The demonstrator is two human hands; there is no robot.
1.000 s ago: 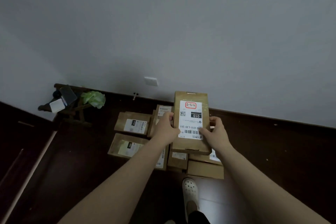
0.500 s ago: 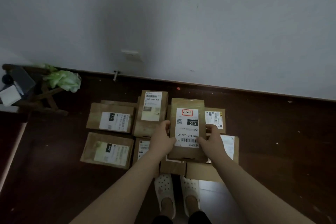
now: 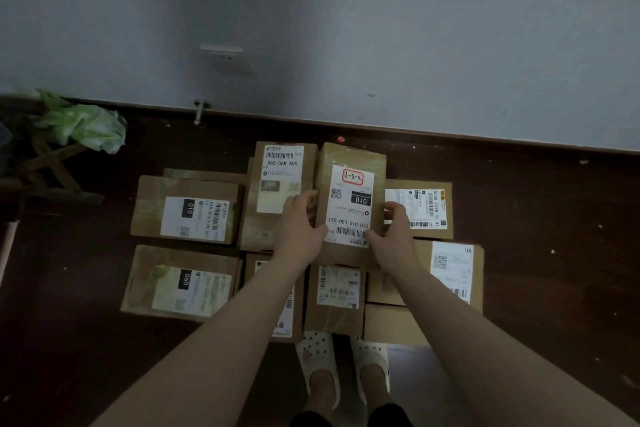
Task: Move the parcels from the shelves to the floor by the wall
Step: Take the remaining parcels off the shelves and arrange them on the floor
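A brown cardboard parcel [image 3: 349,177] with a white label marked 010 and a red-framed note is low over the pile on the floor. My left hand [image 3: 300,229] grips its left edge and my right hand [image 3: 394,236] grips its right edge. It lies beside the tall parcel [image 3: 278,184] labelled 060. Several other brown parcels surround it: one [image 3: 185,210] at the left, one [image 3: 180,282] below that, one [image 3: 420,208] at the right. Whether the held parcel rests on the ones beneath is hard to tell.
The pile lies on the dark wooden floor [image 3: 540,218] close to the grey wall [image 3: 381,28] and its skirting. A wooden stool [image 3: 52,163] with a green plastic bag [image 3: 81,125] stands at the left. My feet in white clogs [image 3: 343,367] stand just before the pile.
I have bent down and lowered the parcel, still held in both hands, from chest height to the pile by the wall. The view has tilted down and closer to the floor.
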